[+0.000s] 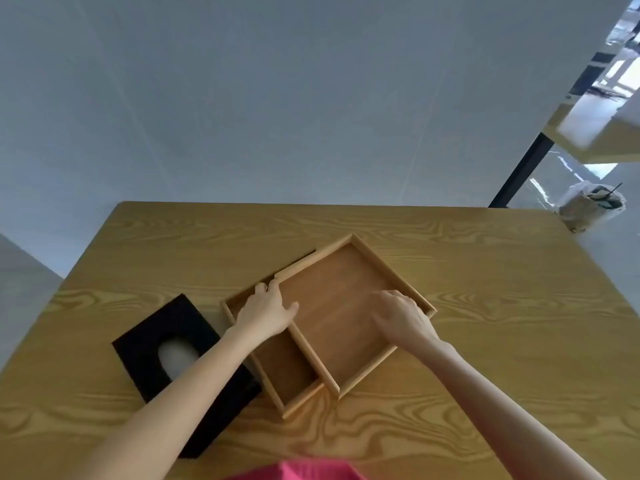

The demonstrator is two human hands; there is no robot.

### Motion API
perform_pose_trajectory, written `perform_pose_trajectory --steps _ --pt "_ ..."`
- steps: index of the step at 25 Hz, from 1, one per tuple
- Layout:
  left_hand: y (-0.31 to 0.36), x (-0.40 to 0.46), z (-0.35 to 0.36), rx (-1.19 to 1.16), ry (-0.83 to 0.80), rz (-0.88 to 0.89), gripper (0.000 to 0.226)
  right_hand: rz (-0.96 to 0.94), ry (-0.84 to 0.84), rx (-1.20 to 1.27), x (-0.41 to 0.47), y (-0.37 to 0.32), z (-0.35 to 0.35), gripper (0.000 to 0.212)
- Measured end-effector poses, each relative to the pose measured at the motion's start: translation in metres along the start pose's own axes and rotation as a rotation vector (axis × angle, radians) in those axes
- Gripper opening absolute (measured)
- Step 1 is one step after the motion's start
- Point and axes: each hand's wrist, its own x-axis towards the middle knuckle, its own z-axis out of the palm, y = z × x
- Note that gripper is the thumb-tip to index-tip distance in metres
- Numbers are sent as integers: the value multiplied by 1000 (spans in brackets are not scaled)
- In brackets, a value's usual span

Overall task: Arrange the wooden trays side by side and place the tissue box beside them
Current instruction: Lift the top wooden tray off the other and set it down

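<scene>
Two wooden trays sit overlapped at the table's middle, both turned diagonally. The upper tray (341, 308) rests partly over the lower tray (287, 368), whose left part shows. My left hand (268, 311) grips the upper tray's left rim, fingers curled over its corner. My right hand (401, 318) lies on that tray's right side, fingertips by the right rim. A black tissue box (149, 344) with white tissue in its oval slot lies left of the trays, partly under my left forearm.
The wooden table (485, 306) butts against a pale wall at the back. Beyond its right edge, on the floor, stands a bin with a plastic liner (592, 204), next to a black table leg (519, 169). A pink garment shows at the bottom edge.
</scene>
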Motion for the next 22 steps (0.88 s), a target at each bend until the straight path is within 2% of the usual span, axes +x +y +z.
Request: perform_pose_trajectory --steps 5,11,18,22 --pt "-2 -6 23 -102 -30 -66 75 -1 -33 -84 -21 16 29 37" --pt "-2 -7 33 -168 47 -50 77 -35 80 -59 -31 26 43 31" --pt "-13 -7 31 -116 205 -14 46 -59 126 23 -28 35 41 33" --pt "-19 -9 34 -117 239 -11 61 29 222 51 -32 33 48 49"
